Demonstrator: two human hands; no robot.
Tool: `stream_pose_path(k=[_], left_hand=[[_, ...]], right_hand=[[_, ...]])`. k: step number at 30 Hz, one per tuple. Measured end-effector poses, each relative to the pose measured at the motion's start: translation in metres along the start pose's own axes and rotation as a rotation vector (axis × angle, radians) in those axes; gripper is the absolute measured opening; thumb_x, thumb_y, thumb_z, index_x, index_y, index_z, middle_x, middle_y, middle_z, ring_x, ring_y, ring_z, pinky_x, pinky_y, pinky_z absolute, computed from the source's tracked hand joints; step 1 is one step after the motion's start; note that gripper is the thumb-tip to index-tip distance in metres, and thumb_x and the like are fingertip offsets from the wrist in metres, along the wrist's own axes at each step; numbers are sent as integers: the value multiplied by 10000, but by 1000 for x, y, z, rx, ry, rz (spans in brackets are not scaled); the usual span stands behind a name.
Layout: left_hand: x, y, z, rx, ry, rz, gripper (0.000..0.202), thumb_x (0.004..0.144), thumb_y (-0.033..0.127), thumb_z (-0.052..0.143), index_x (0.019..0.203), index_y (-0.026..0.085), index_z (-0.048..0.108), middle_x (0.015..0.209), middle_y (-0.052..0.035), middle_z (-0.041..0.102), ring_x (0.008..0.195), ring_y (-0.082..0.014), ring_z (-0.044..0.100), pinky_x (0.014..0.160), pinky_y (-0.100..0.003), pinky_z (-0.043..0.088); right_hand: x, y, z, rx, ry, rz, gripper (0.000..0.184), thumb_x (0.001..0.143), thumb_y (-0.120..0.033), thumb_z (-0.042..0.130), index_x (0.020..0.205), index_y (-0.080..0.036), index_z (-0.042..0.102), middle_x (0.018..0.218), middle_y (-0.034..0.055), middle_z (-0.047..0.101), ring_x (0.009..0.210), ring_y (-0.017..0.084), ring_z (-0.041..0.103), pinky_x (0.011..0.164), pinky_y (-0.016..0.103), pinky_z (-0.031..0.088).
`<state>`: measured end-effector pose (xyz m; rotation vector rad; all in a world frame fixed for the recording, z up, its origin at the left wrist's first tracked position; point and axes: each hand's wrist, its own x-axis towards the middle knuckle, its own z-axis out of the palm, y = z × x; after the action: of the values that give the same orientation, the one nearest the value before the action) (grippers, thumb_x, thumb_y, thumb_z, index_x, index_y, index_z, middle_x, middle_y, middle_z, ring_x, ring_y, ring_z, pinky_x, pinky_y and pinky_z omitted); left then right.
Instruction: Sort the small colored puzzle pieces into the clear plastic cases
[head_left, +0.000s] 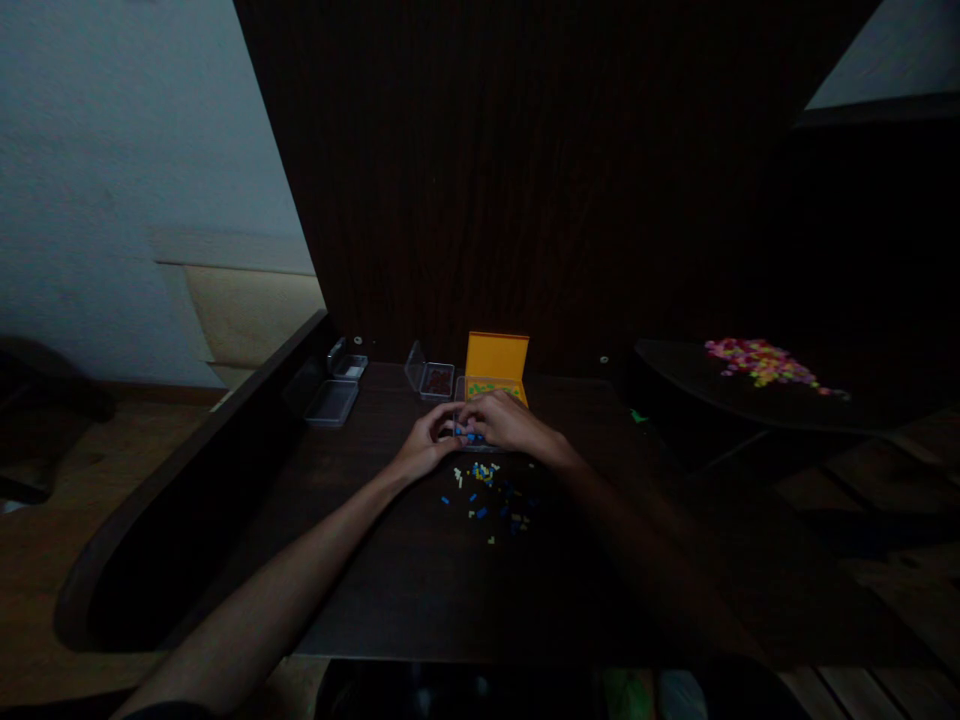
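Both my hands meet at the far middle of a dark wooden table (420, 570). My left hand (426, 448) and my right hand (504, 422) have their fingers curled together over a small clear tray with blue pieces (471, 437) between them. What the fingertips pinch is too small to make out. Just behind the hands stands an open orange box (496, 364) with small coloured pieces inside. Several tiny blue, yellow and white pieces (489, 495) lie scattered on the table in front of my hands.
A small open clear case (433, 379) with dark contents sits left of the orange box. Two more clear cases (333, 402) lie at the table's far left. A pile of pink and yellow pieces (759, 362) rests on a dark round surface at right.
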<state>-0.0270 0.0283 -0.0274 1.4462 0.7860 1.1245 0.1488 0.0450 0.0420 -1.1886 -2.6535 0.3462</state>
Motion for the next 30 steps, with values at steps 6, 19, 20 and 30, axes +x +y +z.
stream_pose_path(k=[6, 19, 20, 30], left_hand=[[0, 0, 0, 5, -5, 3, 559, 656, 240, 752, 1182, 155, 585, 995, -52, 680, 913, -182, 626, 881, -329, 489], [-2, 4, -1, -1, -6, -67, 587, 667, 235, 740, 1217, 139, 562, 856, -25, 657, 855, -170, 618, 828, -310, 488], [-2, 4, -1, 3, -7, -66, 581, 668, 233, 741, 1215, 146, 565, 870, -26, 660, 862, -172, 619, 836, -315, 489], [-1, 1, -1, 13, -8, -19, 539, 667, 233, 743, 1176, 160, 585, 1029, -52, 659, 876, -161, 619, 850, -315, 499]], right_hand=[[-3, -1, -3, 18, 2, -13, 209, 851, -126, 592, 983, -201, 736, 931, 54, 733, 841, 180, 645, 693, 247, 414], [-48, 13, -25, 3, 61, -1, 224, 886, -166, 561, 1042, -194, 720, 1019, 70, 679, 923, 197, 608, 815, 308, 456], [-50, 12, -24, -13, 50, 6, 231, 895, -172, 546, 1046, -196, 719, 1014, 71, 669, 915, 195, 602, 807, 307, 454], [-28, 3, -1, -99, -33, 9, 264, 912, -160, 486, 1079, -212, 684, 996, 63, 582, 904, 183, 542, 778, 288, 419]])
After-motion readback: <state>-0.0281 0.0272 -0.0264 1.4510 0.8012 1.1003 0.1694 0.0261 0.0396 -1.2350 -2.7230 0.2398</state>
